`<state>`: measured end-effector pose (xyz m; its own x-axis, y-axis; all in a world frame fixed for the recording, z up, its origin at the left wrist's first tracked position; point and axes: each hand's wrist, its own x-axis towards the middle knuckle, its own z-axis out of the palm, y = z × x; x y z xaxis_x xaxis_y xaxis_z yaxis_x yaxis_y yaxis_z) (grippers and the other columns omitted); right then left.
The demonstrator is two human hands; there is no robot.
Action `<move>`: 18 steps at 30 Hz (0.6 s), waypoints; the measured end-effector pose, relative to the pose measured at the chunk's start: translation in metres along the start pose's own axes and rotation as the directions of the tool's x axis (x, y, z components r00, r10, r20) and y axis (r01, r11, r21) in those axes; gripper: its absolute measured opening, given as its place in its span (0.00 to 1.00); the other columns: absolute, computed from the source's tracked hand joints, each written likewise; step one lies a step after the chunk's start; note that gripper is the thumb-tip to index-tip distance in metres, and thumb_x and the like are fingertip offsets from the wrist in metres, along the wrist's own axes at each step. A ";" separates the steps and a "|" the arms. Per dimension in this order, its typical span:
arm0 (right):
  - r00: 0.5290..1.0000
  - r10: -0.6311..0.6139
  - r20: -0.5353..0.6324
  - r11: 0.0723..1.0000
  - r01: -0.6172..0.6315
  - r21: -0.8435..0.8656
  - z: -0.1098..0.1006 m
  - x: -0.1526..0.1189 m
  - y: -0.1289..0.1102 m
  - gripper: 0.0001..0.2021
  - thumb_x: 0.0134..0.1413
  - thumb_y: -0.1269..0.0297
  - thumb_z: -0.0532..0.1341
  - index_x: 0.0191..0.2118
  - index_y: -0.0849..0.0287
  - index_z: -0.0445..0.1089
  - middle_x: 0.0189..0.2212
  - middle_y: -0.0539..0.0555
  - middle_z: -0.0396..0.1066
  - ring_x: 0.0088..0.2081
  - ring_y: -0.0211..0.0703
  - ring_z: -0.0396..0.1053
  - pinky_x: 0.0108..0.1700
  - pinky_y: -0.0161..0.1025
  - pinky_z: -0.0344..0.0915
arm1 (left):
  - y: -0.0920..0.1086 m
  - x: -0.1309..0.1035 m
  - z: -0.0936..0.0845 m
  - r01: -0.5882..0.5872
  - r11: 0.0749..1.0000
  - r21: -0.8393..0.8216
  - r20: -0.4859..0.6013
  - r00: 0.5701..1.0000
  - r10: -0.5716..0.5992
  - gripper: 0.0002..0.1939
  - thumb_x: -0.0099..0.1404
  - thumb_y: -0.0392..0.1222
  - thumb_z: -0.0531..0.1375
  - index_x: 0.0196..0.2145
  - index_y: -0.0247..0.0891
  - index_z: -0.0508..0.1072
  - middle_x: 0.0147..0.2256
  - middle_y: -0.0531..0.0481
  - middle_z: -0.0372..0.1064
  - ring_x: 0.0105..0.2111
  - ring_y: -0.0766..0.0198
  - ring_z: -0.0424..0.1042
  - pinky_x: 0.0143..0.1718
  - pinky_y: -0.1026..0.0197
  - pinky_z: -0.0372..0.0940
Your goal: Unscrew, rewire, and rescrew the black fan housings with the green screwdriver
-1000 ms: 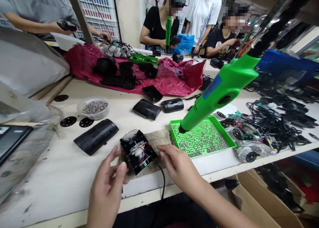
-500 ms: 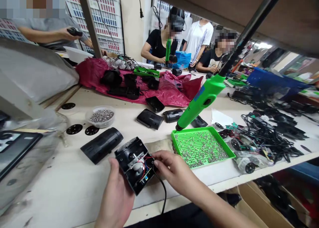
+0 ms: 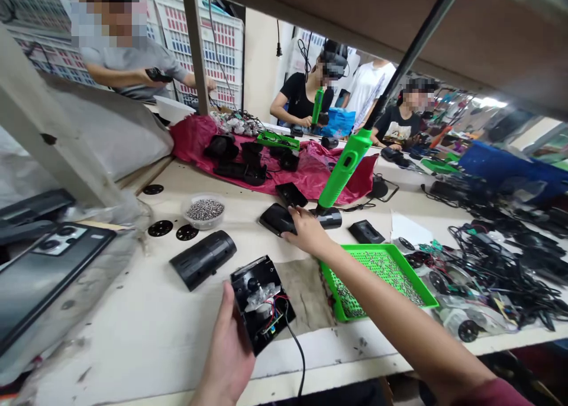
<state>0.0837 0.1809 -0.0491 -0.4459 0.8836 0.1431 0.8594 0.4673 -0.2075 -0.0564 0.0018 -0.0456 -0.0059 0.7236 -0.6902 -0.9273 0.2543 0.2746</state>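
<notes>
In my left hand (image 3: 231, 341) lies an open black plastic housing half (image 3: 246, 326). Inside it sit a small motor, red and blue wires and a little circuit board, and a black cord (image 3: 302, 355) hangs from its side. My right hand (image 3: 308, 231) is stretched forward, thumb and fingers at the right edge of a curved black housing cover (image 3: 275, 219) on the table. Just behind that hand hangs a green electric screwdriver (image 3: 344, 169), its tip hidden. Another black housing shell (image 3: 204, 258) rests left of the held half.
A green tray (image 3: 394, 264) of screws lies under my right forearm. To the left stands a clear tub (image 3: 204, 210) of small metal parts near black discs (image 3: 160, 228). Tangled cords (image 3: 501, 258) cover the right side. Co-workers sit beyond the pink plastic sheet (image 3: 195, 137).
My right hand has left the wired housing half and reached forward to the curved cover. The left hand still holds the half. The view has shifted, and the screwdriver hangs more upright.
</notes>
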 end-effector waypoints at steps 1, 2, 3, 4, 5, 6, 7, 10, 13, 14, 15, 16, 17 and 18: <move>1.000 0.006 0.018 1.000 -0.006 -0.005 0.002 -0.002 0.001 0.36 0.53 0.65 0.66 0.63 0.76 0.54 0.58 0.78 0.60 0.60 0.63 0.60 0.60 0.53 0.57 | 0.000 -0.001 0.000 0.003 1.000 0.003 0.005 1.000 -0.003 0.22 0.69 0.52 0.51 0.48 0.36 0.76 0.34 0.43 0.80 0.35 0.53 0.79 0.47 0.46 0.71; 0.999 0.012 0.035 1.000 -0.011 -0.008 0.003 -0.004 0.002 0.36 0.53 0.65 0.65 0.64 0.74 0.54 0.57 0.76 0.62 0.59 0.62 0.62 0.59 0.52 0.59 | 0.000 -0.001 0.000 0.002 1.000 0.003 0.007 1.000 -0.002 0.22 0.70 0.52 0.51 0.49 0.36 0.75 0.35 0.42 0.80 0.35 0.53 0.79 0.47 0.46 0.71; 0.999 0.015 0.050 1.000 -0.014 -0.008 0.003 -0.008 0.004 0.36 0.54 0.65 0.65 0.64 0.73 0.53 0.56 0.74 0.64 0.57 0.61 0.64 0.58 0.52 0.59 | 0.000 -0.001 0.000 -0.001 1.000 0.001 0.009 1.000 0.001 0.22 0.70 0.52 0.51 0.50 0.36 0.75 0.35 0.42 0.80 0.35 0.53 0.79 0.47 0.46 0.71; 0.998 0.014 0.066 1.000 -0.014 -0.006 0.002 -0.011 0.005 0.36 0.54 0.64 0.64 0.65 0.71 0.52 0.56 0.73 0.64 0.57 0.60 0.64 0.58 0.51 0.60 | 0.000 -0.001 0.000 -0.005 1.000 -0.002 0.006 1.000 0.005 0.21 0.70 0.51 0.51 0.50 0.36 0.74 0.35 0.43 0.80 0.34 0.54 0.79 0.47 0.47 0.71; 0.997 0.010 0.081 1.000 -0.010 -0.002 0.001 -0.015 0.006 0.37 0.54 0.63 0.64 0.66 0.70 0.51 0.56 0.72 0.64 0.57 0.59 0.64 0.58 0.51 0.60 | 0.000 0.000 0.000 -0.010 1.000 -0.008 -0.001 1.000 0.010 0.21 0.70 0.51 0.51 0.51 0.35 0.74 0.34 0.43 0.80 0.32 0.55 0.79 0.47 0.47 0.71; 0.995 0.002 0.097 1.000 -0.003 0.005 -0.001 -0.018 0.007 0.38 0.54 0.63 0.65 0.66 0.69 0.50 0.57 0.72 0.63 0.58 0.58 0.63 0.59 0.50 0.60 | 0.000 0.000 0.000 -0.013 1.000 -0.015 -0.010 1.000 0.013 0.22 0.70 0.51 0.51 0.51 0.35 0.73 0.34 0.43 0.80 0.31 0.56 0.79 0.47 0.48 0.71; 0.994 -0.007 0.112 1.000 0.005 0.014 -0.002 -0.020 0.008 0.39 0.54 0.63 0.65 0.66 0.69 0.49 0.58 0.72 0.62 0.59 0.58 0.62 0.59 0.49 0.59 | 0.000 0.001 0.000 -0.016 1.000 -0.023 -0.018 1.000 0.015 0.22 0.70 0.51 0.51 0.52 0.34 0.73 0.33 0.43 0.80 0.30 0.57 0.79 0.46 0.49 0.71; 0.989 -0.020 0.145 0.999 0.013 0.049 -0.004 -0.021 0.011 0.39 0.53 0.67 0.64 0.67 0.70 0.48 0.61 0.73 0.59 0.62 0.56 0.59 0.62 0.47 0.56 | 0.001 0.002 0.000 -0.010 0.999 -0.043 -0.018 1.000 0.010 0.23 0.70 0.52 0.51 0.53 0.34 0.72 0.32 0.43 0.80 0.29 0.57 0.79 0.45 0.49 0.72; 0.988 0.008 0.154 0.995 -0.022 0.095 -0.004 -0.020 0.012 0.39 0.52 0.69 0.64 0.67 0.71 0.48 0.61 0.73 0.59 0.61 0.57 0.60 0.61 0.47 0.57 | 0.000 0.004 -0.002 -0.023 0.999 -0.044 -0.012 1.000 0.022 0.23 0.70 0.51 0.51 0.54 0.35 0.71 0.30 0.45 0.79 0.28 0.58 0.78 0.44 0.50 0.72; 0.988 0.024 0.154 0.993 -0.041 0.114 -0.004 -0.020 0.011 0.39 0.51 0.68 0.64 0.67 0.71 0.48 0.60 0.73 0.60 0.60 0.57 0.62 0.60 0.48 0.59 | 0.000 0.004 -0.002 -0.038 0.999 -0.039 -0.008 0.999 0.037 0.22 0.71 0.50 0.51 0.55 0.35 0.71 0.30 0.45 0.79 0.27 0.59 0.78 0.44 0.51 0.72; 0.987 0.042 0.153 0.989 -0.063 0.135 -0.006 -0.022 0.009 0.40 0.51 0.66 0.64 0.67 0.71 0.49 0.60 0.73 0.61 0.60 0.58 0.63 0.59 0.48 0.60 | 0.000 0.004 -0.003 -0.053 0.998 -0.035 0.000 0.999 0.053 0.22 0.71 0.49 0.51 0.55 0.35 0.70 0.29 0.45 0.79 0.26 0.60 0.78 0.44 0.52 0.72; 0.987 0.062 0.150 0.984 -0.086 0.158 -0.008 -0.025 0.006 0.40 0.52 0.64 0.64 0.67 0.71 0.49 0.60 0.73 0.62 0.59 0.58 0.64 0.58 0.48 0.61 | -0.001 0.005 -0.003 -0.069 0.997 -0.035 0.007 0.998 0.069 0.22 0.71 0.48 0.51 0.56 0.36 0.70 0.30 0.46 0.79 0.27 0.60 0.78 0.45 0.53 0.72; 0.986 0.081 0.145 0.978 -0.106 0.180 -0.011 -0.029 0.003 0.39 0.53 0.61 0.64 0.66 0.71 0.50 0.60 0.72 0.62 0.59 0.58 0.65 0.58 0.48 0.62 | -0.001 0.005 -0.003 -0.079 0.996 -0.040 0.014 0.997 0.080 0.21 0.71 0.48 0.51 0.56 0.36 0.70 0.31 0.46 0.80 0.28 0.60 0.78 0.45 0.53 0.72; 0.985 0.097 0.140 0.972 -0.123 0.198 -0.016 -0.035 -0.002 0.39 0.54 0.58 0.63 0.66 0.71 0.50 0.60 0.71 0.62 0.59 0.57 0.65 0.59 0.48 0.62 | -0.002 0.004 -0.003 -0.086 0.995 -0.047 0.017 0.996 0.087 0.21 0.71 0.47 0.50 0.56 0.37 0.70 0.33 0.45 0.80 0.29 0.60 0.78 0.46 0.53 0.71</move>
<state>0.1019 0.1483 -0.0386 -0.3915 0.9201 -0.0143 0.8409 0.3514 -0.4115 -0.0557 0.0024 -0.0511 -0.0801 0.7536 -0.6524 -0.9401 0.1605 0.3008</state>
